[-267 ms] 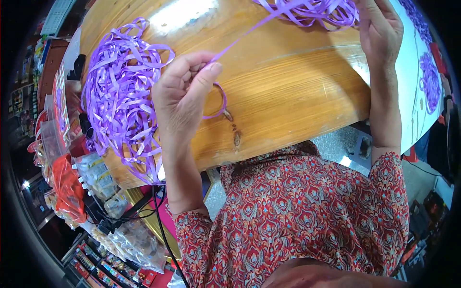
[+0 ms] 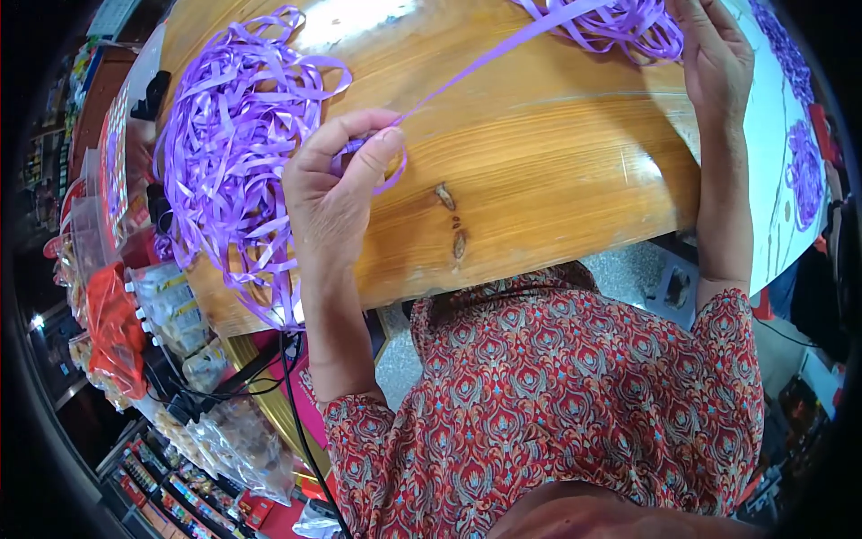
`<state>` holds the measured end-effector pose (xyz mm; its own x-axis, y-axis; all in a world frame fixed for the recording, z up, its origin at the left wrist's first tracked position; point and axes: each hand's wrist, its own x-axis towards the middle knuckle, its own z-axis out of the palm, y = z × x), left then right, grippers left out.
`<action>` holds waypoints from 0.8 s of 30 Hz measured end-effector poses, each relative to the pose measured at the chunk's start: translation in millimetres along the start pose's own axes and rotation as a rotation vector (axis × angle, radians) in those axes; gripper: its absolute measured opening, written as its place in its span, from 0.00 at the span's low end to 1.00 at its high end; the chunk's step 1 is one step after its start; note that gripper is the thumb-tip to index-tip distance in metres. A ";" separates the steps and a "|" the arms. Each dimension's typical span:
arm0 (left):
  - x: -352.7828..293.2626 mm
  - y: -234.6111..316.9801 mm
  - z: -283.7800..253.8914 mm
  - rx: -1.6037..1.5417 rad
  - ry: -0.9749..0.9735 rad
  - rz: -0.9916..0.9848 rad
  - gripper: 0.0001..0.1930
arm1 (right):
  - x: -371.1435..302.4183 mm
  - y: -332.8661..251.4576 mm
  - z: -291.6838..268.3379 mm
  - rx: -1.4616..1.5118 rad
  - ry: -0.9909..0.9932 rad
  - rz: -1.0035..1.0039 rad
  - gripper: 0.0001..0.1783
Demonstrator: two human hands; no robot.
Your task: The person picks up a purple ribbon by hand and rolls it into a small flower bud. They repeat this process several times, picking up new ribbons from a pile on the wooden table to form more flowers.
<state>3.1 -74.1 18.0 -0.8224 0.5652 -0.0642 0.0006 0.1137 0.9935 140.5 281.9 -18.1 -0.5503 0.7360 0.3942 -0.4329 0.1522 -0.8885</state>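
My left hand (image 2: 337,184) is closed in a pinch on a narrow purple ribbon (image 2: 485,59), above the wooden tabletop. A small loop of the ribbon hangs beside the thumb. From the pinch, the strand stretches up and right, out past the top edge towards my right hand (image 2: 721,67). That hand is raised at the upper right with curled fingers; its fingertips are partly cut off, so the grip itself is hidden. Left of my left hand lies a large tangled heap of purple ribbon (image 2: 229,148). Another purple ribbon pile (image 2: 628,31) sits near my right hand.
The wooden table (image 2: 530,180) has a rounded near edge in front of my body. On the right, a white surface (image 2: 759,171) carries more purple ribbon (image 2: 805,171). Plastic bags (image 2: 166,310) and a black cable (image 2: 301,413) are beside the table at left.
The ribbon loop at my left hand has grown smaller and drawn in closer to the fingers. The whole view has shifted slightly, with the table and heaps appearing a little higher and further right.
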 end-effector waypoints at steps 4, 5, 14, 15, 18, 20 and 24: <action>-1.5 -9.5 -5.5 -0.033 0.034 0.007 0.06 | 2.6 -6.8 12.3 0.098 0.003 -0.079 0.08; -2.6 -11.4 -7.2 -0.033 0.040 0.009 0.06 | 3.5 -10.5 14.1 0.138 0.029 -0.065 0.08; -13.5 -10.5 4.3 -0.231 -0.074 0.017 0.08 | -29.4 -3.1 144.9 0.432 -0.062 -0.961 0.10; -15.7 -8.8 3.3 -0.215 -0.075 0.007 0.09 | -37.1 -9.5 146.0 0.429 -0.065 -0.962 0.10; -19.0 -0.7 9.3 -0.180 -0.112 -0.019 0.09 | -72.4 -45.1 136.5 -0.679 -0.779 -0.899 0.19; -22.1 3.2 14.6 -0.166 -0.144 -0.032 0.10 | -80.5 -41.2 144.9 -0.615 -0.805 -0.894 0.19; -26.5 1.5 20.6 -0.191 -0.219 0.044 0.11 | -84.1 -29.1 143.7 -0.499 -0.842 -0.948 0.18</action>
<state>36.6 -72.1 19.2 -0.6816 0.7315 -0.0189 -0.0910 -0.0591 0.9941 96.9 120.8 8.4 -0.5315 -0.3779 0.7581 -0.6818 0.7219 -0.1182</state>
